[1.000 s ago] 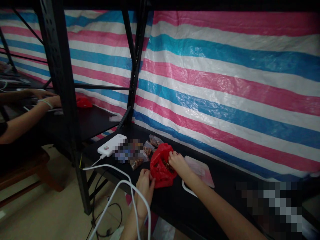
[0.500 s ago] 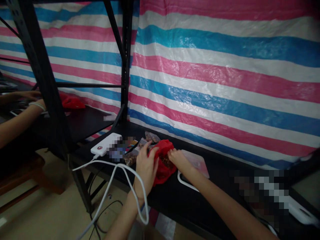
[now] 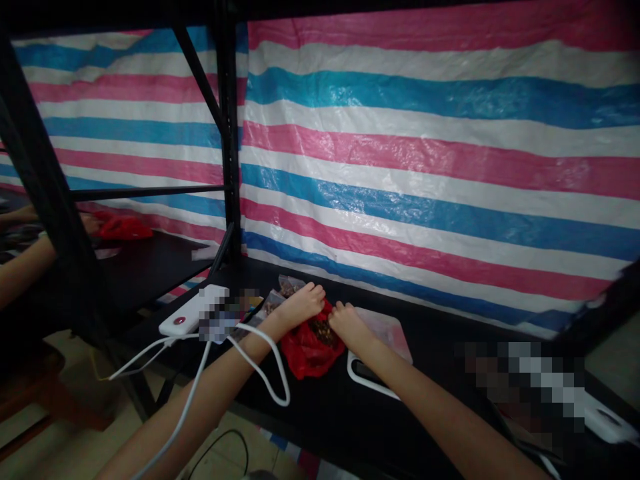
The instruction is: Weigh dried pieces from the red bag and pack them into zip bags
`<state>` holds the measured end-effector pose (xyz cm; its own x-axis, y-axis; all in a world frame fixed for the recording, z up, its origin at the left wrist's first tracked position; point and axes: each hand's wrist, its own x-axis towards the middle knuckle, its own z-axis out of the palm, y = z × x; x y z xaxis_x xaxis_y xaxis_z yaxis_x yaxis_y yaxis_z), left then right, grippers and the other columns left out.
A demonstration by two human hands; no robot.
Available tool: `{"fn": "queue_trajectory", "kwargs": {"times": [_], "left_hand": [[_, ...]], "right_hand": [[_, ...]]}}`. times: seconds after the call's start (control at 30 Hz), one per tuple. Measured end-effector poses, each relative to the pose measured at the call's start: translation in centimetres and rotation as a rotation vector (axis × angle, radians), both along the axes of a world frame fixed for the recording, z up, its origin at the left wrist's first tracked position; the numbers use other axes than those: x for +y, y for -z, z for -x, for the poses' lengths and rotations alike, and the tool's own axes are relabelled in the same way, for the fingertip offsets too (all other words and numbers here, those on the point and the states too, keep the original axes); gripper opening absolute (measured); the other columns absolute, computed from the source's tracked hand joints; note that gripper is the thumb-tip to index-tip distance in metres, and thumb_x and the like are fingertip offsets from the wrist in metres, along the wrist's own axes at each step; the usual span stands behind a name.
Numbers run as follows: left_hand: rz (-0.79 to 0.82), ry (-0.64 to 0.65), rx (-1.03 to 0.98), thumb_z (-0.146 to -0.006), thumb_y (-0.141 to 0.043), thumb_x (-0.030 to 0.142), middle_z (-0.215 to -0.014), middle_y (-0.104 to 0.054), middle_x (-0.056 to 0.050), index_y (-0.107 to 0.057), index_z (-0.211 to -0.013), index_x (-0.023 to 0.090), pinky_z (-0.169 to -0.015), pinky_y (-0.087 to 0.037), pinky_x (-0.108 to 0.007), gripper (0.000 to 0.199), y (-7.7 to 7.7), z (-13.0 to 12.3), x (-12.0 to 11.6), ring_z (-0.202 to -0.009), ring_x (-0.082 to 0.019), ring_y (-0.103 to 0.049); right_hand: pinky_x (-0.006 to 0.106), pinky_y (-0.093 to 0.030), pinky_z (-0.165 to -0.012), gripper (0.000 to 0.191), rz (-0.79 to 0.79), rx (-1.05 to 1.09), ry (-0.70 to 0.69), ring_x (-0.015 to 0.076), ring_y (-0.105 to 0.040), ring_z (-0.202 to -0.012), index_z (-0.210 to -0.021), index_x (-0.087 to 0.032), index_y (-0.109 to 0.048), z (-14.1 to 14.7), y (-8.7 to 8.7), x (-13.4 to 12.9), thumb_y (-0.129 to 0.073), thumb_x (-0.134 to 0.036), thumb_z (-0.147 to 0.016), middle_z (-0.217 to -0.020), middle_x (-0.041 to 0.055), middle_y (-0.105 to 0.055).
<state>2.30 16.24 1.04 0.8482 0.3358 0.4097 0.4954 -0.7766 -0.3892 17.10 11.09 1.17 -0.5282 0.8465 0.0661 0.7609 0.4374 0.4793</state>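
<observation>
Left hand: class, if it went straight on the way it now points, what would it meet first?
The left hand would probably meet the red plastic bag first; depth is unclear.

Bare left hand [image 3: 300, 305], bare right hand [image 3: 347, 323], slim forearms [image 3: 210, 398]

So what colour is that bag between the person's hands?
Red: the plastic bag shows bright red in the head view, the only view there is.

A pink, white and blue striped tarpaulin [image 3: 400, 133] hangs behind a black metal rack upright [image 3: 229, 133]. A white power bank [image 3: 185, 315] lies on the black bench [image 3: 325, 413], with a white cable [image 3: 140, 357] running from it. Beyond the upright, a co-worker's forearm [image 3: 20, 277] lies near a red plastic bag [image 3: 123, 229], above a wooden seat [image 3: 30, 393].
</observation>
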Motion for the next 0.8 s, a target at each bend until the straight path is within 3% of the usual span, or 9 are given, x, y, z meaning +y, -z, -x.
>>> {"fn": "queue_trajectory", "kwargs": {"times": [0.1,0.23,0.37,0.47,0.53,0.6,0.67,0.73,0.8], "left_hand": [[0.043,-0.108,-0.109,-0.083,-0.044,0.011,-0.089,-0.057,-0.009,-0.057,-0.086,0.015,-0.075,-0.034,-0.033,0.014,-0.8,0.3,0.1,-0.091,-0.023,-0.049],[0.295,-0.177,-0.253,-0.085,-0.043,0.018,-0.085,-0.060,-0.006,-0.056,-0.086,0.017,-0.073,-0.036,-0.031,0.014,-1.1,-0.1,0.8,-0.084,-0.020,-0.053],[0.635,-0.131,-0.483,-0.083,-0.047,0.027,-0.079,-0.060,-0.002,-0.059,-0.082,0.018,-0.073,-0.039,-0.028,0.015,-0.9,-1.1,1.0,-0.079,-0.017,-0.054],[0.827,-0.072,-0.641,-0.077,-0.056,0.034,-0.091,-0.059,-0.003,-0.063,-0.081,0.019,-0.086,-0.037,-0.031,0.017,-0.4,-1.2,1.1,-0.093,-0.019,-0.051],[0.977,-0.039,-0.799,-0.075,-0.059,0.037,-0.102,-0.058,-0.003,-0.063,-0.090,0.021,-0.093,-0.035,-0.032,0.022,0.1,-0.7,1.5,-0.102,-0.019,-0.049],[1.136,-0.132,-1.050,-0.078,-0.053,0.037,-0.106,-0.057,-0.004,-0.057,-0.103,0.021,-0.088,-0.039,-0.030,0.030,1.0,0.3,2.2,-0.101,-0.018,-0.052],[1.207,-0.313,-1.250,-0.082,-0.045,0.034,-0.104,-0.058,-0.006,-0.051,-0.109,0.019,-0.078,-0.044,-0.028,0.032,2.0,1.3,2.8,-0.093,-0.017,-0.056],[1.221,-0.411,-1.269,-0.078,-0.048,0.030,-0.095,-0.061,-0.007,-0.052,-0.105,0.017,-0.072,-0.045,-0.029,0.030,3.0,2.3,2.9,-0.086,-0.019,-0.059],[1.213,-0.403,-1.186,-0.070,-0.058,0.026,-0.086,-0.064,-0.006,-0.058,-0.096,0.016,-0.073,-0.045,-0.028,0.027,3.7,2.8,2.5,-0.083,-0.020,-0.059]], "right_hand": [[0.035,-0.041,-0.064,0.020,0.004,0.004,0.013,0.0254,-0.056,-0.082,-0.082,-0.009,-0.066,0.1,0.1,0.1,-0.047,-0.003,-0.079,-0.083,0.0151,-0.066],[0.035,-0.041,-0.065,0.019,0.008,-0.002,0.026,0.0253,-0.055,-0.083,-0.085,-0.008,-0.065,0.1,0.3,0.1,-0.048,-0.003,-0.079,-0.086,0.0156,-0.066],[0.036,-0.041,-0.066,0.022,0.002,-0.021,0.021,0.0263,-0.054,-0.089,-0.092,-0.007,-0.064,0.4,0.6,-0.3,-0.046,-0.004,-0.080,-0.094,0.0169,-0.064],[0.036,-0.041,-0.067,0.024,-0.004,-0.038,0.012,0.0269,-0.053,-0.090,-0.094,-0.006,-0.064,0.7,0.6,-0.6,-0.044,-0.004,-0.081,-0.096,0.0175,-0.064],[0.036,-0.041,-0.066,0.024,-0.002,-0.050,0.006,0.0265,-0.053,-0.088,-0.092,-0.006,-0.065,0.7,0.7,-0.8,-0.044,-0.004,-0.081,-0.093,0.0166,-0.065],[0.035,-0.041,-0.064,0.023,0.000,-0.061,-0.007,0.0263,-0.053,-0.086,-0.089,-0.007,-0.066,0.6,1.0,-0.9,-0.045,-0.003,-0.080,-0.089,0.0157,-0.065],[0.035,-0.041,-0.063,0.022,-0.002,-0.068,-0.024,0.0264,-0.053,-0.085,-0.087,-0.008,-0.066,0.4,1.3,-0.8,-0.046,-0.004,-0.080,-0.088,0.0152,-0.065],[0.035,-0.041,-0.062,0.022,-0.010,-0.066,-0.044,0.0263,-0.053,-0.085,-0.086,-0.008,-0.066,0.1,1.6,-0.7,-0.046,-0.004,-0.080,-0.088,0.0148,-0.065],[0.034,-0.041,-0.061,0.021,-0.020,-0.059,-0.061,0.0260,-0.052,-0.084,-0.086,-0.009,-0.066,0.0,1.9,-0.6,-0.046,-0.005,-0.080,-0.088,0.0147,-0.065]]}}
